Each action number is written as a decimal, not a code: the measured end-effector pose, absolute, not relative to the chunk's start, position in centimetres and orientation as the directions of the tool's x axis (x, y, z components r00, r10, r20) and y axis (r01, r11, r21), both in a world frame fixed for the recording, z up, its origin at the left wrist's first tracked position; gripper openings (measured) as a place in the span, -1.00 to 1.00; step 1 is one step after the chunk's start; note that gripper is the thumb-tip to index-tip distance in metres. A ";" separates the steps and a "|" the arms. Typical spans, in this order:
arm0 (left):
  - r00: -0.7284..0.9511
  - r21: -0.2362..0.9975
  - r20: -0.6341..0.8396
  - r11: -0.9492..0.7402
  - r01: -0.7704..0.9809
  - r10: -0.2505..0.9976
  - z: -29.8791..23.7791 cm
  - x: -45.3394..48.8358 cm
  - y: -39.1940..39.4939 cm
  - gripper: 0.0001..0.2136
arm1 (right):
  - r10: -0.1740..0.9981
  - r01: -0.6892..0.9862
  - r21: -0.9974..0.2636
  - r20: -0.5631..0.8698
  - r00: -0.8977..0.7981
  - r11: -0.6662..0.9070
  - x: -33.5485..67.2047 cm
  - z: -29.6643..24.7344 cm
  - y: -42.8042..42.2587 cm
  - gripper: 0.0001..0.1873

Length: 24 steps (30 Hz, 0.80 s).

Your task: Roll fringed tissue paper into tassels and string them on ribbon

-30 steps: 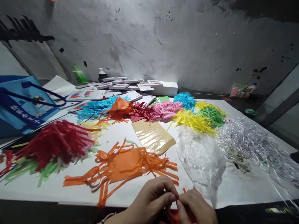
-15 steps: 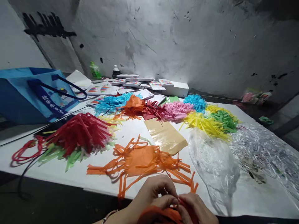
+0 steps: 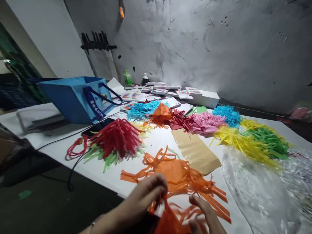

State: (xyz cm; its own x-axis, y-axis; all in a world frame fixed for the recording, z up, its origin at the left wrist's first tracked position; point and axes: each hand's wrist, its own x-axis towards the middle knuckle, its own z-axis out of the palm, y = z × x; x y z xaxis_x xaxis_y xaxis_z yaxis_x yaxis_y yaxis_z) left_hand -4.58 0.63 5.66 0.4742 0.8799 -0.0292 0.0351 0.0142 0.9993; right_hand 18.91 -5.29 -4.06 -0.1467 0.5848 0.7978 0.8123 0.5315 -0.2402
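Left grip pinches upper end of orange fringed paper by near edge of bench, likely letting it hang free. Right grip spread beside it, contact unclear. Second orange fringe lies flat beyond, presumably within reach.

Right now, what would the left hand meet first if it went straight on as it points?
Probably the orange fringe lying on the table beyond the left hand, though depth is unclear.
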 end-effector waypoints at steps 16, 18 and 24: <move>0.761 0.250 0.224 -0.790 0.559 0.609 2.6 -5.1 5.5 -0.80 | 0.746 0.914 -0.083 0.610 -0.268 0.396 15.9 -5.8 -1.4 -0.62; 0.745 0.259 0.175 -0.760 0.596 0.644 0.6 -3.9 4.5 -0.84 | 0.770 0.977 -0.038 0.622 -0.139 0.208 18.6 -5.3 -1.5 -0.56; 0.730 0.277 0.301 -0.789 0.548 0.613 -0.7 -3.6 4.1 -0.95 | 0.525 0.984 -0.101 0.835 0.165 -0.150 22.9 -2.0 -3.2 -0.52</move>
